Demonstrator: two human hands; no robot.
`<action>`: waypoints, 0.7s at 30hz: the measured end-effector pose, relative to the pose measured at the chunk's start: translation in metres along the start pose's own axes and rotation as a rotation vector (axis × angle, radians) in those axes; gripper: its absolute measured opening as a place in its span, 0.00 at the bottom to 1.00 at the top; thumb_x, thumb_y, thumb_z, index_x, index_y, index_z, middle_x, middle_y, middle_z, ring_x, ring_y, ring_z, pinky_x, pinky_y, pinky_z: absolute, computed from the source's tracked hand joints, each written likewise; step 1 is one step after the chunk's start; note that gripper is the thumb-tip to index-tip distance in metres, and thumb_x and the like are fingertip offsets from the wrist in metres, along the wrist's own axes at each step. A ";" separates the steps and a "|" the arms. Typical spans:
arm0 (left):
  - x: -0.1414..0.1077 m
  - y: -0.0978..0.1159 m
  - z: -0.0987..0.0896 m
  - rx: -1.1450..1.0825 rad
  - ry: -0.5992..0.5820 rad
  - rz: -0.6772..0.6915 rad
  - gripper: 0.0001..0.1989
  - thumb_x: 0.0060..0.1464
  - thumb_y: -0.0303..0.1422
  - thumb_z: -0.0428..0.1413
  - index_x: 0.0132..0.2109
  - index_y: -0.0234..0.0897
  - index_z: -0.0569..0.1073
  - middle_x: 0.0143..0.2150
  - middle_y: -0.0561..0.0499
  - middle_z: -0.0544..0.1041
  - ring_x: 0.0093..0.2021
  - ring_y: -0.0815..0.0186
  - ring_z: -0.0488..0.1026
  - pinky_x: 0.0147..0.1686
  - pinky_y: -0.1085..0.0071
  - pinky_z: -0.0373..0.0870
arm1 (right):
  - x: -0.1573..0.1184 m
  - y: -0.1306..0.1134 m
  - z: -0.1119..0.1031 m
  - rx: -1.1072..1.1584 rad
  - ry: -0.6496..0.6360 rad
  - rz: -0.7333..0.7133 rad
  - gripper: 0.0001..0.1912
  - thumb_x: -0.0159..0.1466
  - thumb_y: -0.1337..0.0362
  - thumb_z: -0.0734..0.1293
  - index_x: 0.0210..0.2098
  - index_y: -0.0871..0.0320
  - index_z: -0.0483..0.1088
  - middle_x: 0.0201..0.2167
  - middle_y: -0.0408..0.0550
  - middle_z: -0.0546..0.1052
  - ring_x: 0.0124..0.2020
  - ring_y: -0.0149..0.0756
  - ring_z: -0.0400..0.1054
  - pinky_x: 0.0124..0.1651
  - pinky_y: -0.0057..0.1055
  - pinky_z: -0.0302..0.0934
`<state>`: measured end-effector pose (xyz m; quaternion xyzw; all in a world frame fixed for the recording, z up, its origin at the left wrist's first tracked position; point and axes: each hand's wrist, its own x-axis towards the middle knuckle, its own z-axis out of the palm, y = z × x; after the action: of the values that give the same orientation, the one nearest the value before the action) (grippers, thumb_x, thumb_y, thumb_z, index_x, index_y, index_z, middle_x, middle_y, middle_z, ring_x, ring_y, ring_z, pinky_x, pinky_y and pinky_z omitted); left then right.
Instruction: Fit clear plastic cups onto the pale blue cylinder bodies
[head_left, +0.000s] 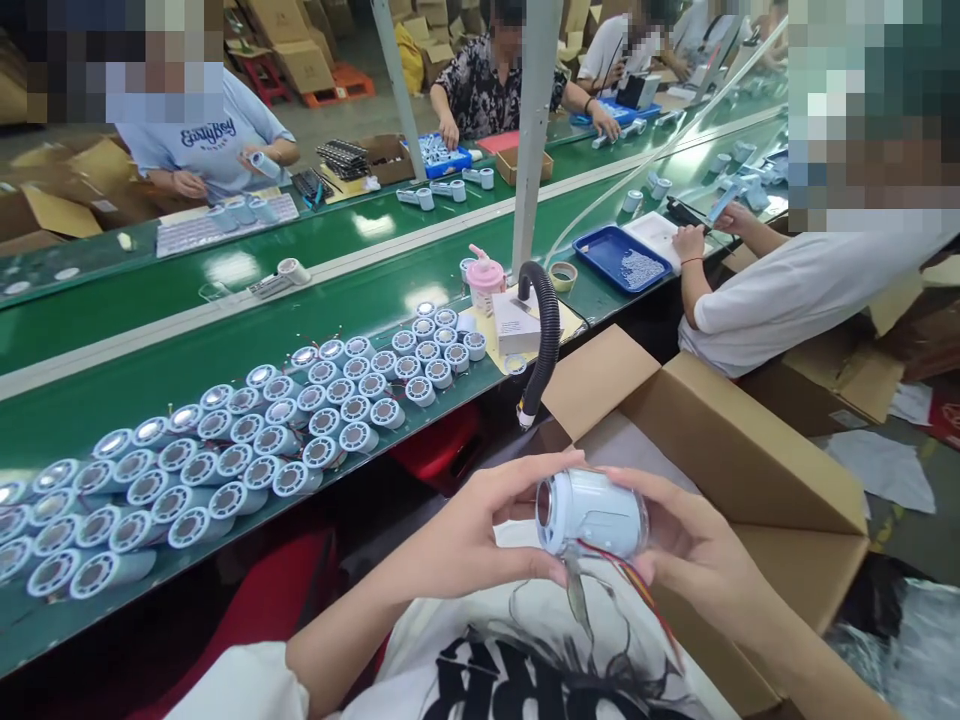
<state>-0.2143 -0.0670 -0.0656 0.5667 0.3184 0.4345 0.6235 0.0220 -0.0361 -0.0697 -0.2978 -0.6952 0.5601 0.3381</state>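
Between my two hands, in front of my shirt, is a light blue cylindrical plastic housing (600, 512) with a dark round opening ringed by slots at its left end. Thin red, yellow and dark wires (649, 595) hang from its underside. My left hand (502, 520) grips the slotted end, thumb below and fingers above. At the other end my right hand (686, 530) is closed round the housing, which lies roughly level. On the green bench to the left stand rows of similar light blue housings (277, 440), slotted ends facing up, some with wires showing.
An open cardboard box (757, 440) is right beside my hands. A black flexible hose (551, 330) bends over the bench edge near a pink cup (486, 275) and a blue tray (622, 258). Co-workers sit across the bench and to the right. A red stool (277, 600) is lower left.
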 end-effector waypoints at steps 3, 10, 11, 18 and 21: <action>-0.004 -0.002 -0.001 -0.044 -0.015 -0.085 0.39 0.46 0.26 0.66 0.64 0.46 0.63 0.57 0.45 0.73 0.51 0.57 0.75 0.53 0.59 0.72 | -0.001 -0.005 0.002 -0.092 0.012 -0.040 0.25 0.59 0.60 0.73 0.55 0.39 0.71 0.55 0.45 0.75 0.51 0.44 0.72 0.48 0.33 0.72; -0.013 -0.009 0.001 -0.110 -0.033 -0.175 0.40 0.46 0.24 0.66 0.65 0.46 0.63 0.51 0.46 0.77 0.45 0.61 0.77 0.48 0.64 0.74 | -0.003 -0.011 0.004 -0.315 -0.035 -0.095 0.27 0.59 0.64 0.74 0.56 0.36 0.69 0.54 0.41 0.75 0.48 0.41 0.75 0.45 0.27 0.72; -0.014 -0.009 0.000 -0.110 -0.037 -0.174 0.40 0.46 0.25 0.66 0.65 0.45 0.63 0.51 0.46 0.77 0.44 0.61 0.78 0.48 0.64 0.74 | -0.004 -0.011 0.004 -0.328 -0.036 -0.103 0.28 0.59 0.64 0.74 0.56 0.36 0.69 0.55 0.41 0.75 0.48 0.41 0.75 0.45 0.27 0.72; -0.019 -0.017 0.000 -0.095 -0.028 -0.133 0.40 0.47 0.27 0.66 0.66 0.44 0.62 0.51 0.47 0.77 0.46 0.60 0.77 0.52 0.62 0.72 | -0.001 -0.006 0.011 -0.326 -0.070 -0.124 0.29 0.61 0.68 0.71 0.57 0.33 0.66 0.56 0.37 0.73 0.52 0.39 0.72 0.48 0.27 0.71; -0.020 -0.024 0.000 -0.043 0.024 -0.056 0.37 0.48 0.28 0.66 0.64 0.46 0.64 0.59 0.44 0.71 0.53 0.57 0.74 0.53 0.62 0.72 | 0.001 0.001 0.013 -0.328 -0.074 -0.147 0.30 0.58 0.67 0.74 0.56 0.34 0.68 0.59 0.39 0.71 0.57 0.41 0.68 0.56 0.30 0.67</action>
<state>-0.2183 -0.0849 -0.0914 0.5386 0.3322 0.4304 0.6436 0.0113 -0.0430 -0.0721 -0.2764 -0.8092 0.4235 0.2992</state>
